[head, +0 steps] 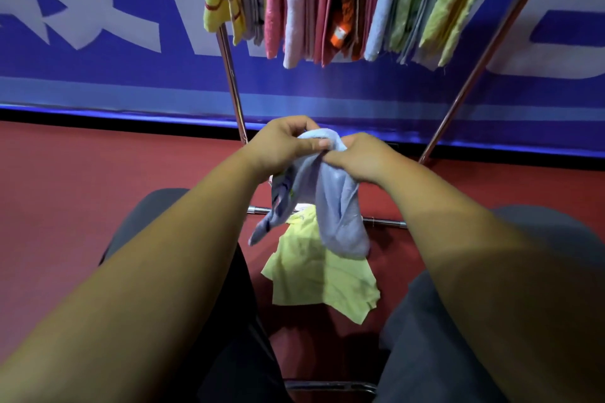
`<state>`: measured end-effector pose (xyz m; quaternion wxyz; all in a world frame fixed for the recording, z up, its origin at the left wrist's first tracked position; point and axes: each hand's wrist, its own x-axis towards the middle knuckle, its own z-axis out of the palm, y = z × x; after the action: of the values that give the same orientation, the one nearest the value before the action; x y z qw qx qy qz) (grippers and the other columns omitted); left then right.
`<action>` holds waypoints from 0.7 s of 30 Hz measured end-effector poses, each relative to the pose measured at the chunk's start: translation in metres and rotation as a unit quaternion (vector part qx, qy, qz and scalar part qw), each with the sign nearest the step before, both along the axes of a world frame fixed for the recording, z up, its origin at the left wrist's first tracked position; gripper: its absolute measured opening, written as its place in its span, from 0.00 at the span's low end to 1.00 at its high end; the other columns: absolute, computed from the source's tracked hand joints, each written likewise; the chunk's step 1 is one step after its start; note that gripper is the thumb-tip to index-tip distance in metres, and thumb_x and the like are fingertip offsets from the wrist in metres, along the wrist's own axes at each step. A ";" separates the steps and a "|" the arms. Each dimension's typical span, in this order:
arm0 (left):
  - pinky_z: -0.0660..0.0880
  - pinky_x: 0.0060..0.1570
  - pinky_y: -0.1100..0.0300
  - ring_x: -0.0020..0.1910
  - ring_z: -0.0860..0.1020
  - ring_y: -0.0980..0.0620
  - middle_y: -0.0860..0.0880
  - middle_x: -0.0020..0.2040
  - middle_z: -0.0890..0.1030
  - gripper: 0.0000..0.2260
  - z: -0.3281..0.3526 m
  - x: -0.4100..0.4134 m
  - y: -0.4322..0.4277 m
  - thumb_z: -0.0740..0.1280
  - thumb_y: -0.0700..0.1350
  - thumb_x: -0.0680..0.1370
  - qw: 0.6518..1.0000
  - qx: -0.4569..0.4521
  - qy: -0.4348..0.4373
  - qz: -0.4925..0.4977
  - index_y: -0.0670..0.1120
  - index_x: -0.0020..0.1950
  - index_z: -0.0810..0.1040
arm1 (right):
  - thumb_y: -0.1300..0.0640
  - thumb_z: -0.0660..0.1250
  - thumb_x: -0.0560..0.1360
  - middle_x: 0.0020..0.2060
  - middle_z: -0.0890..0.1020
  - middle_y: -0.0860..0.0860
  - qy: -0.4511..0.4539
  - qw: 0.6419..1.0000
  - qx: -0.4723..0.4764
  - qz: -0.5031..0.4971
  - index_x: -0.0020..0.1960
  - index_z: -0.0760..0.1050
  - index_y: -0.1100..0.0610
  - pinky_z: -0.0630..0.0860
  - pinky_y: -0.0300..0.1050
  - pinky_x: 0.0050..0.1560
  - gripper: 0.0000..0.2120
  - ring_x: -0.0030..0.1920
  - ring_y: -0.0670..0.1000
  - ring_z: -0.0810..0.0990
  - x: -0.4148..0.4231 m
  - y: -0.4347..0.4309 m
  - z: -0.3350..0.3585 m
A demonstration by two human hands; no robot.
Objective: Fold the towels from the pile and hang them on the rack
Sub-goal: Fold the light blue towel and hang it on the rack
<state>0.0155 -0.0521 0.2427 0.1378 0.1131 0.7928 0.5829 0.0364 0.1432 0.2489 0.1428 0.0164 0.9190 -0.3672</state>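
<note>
The person's forearms reach out over knees in dark trousers, seated facing the rack. Behind the rack a blue banner stands above the red floor. The top of the rack is crowded with hung towels side by side, from yellow through pink and orange to green (no obvious gap shows from here). On the floor between the legs lies a pale yellow towel, rumpled, seemingly all of the pile that is in view. Just over it the light blue towel hangs in the air, bunched, with two loose lobes dangling in front of the rack's bottom bar. The left hand pinches the towel's top, thumb over curled fingers. The right hand grips the same bunch right beside it, the hands almost touching.

The step appears to be finding an edge before the fold. Done well, the hands would slide apart along one hem until each holds a corner, letting the cloth fall open and flat. The corners would then come together for an even half-fold. The fabric looks soft and prone to twisting, so light tension and keeping it off the floor should help.
</note>
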 end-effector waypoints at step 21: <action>0.80 0.49 0.56 0.42 0.83 0.52 0.46 0.43 0.87 0.02 -0.016 -0.019 0.011 0.77 0.40 0.77 0.995 0.043 -0.052 0.071 0.44 0.48 0.87 | 0.57 0.73 0.77 0.49 0.86 0.46 -0.053 0.995 -0.085 -0.020 0.59 0.83 0.50 0.78 0.40 0.47 0.11 0.47 0.44 0.83 -0.008 -0.007 -0.018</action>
<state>-0.0036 -0.0412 0.2263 0.1319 0.0320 0.7646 0.6300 0.0289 0.1361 0.2310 0.1847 0.0421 0.8750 -0.4456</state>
